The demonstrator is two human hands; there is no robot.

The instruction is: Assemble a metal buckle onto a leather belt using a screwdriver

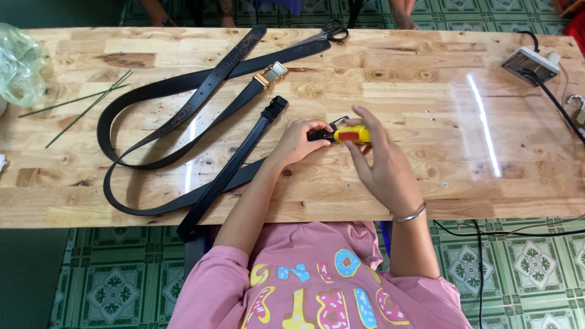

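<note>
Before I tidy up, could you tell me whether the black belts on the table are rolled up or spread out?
Spread out: the black belts lie uncoiled in long loops across the wooden table, one end hanging over its near edge.

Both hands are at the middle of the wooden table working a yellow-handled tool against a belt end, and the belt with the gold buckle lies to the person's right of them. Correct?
Not quite. The head view shows the belt with the gold buckle lying to the person's left of the hands, farther up the wooden table. The rest holds: the left hand and right hand work a yellow-handled tool against a belt end mid-table.
</note>
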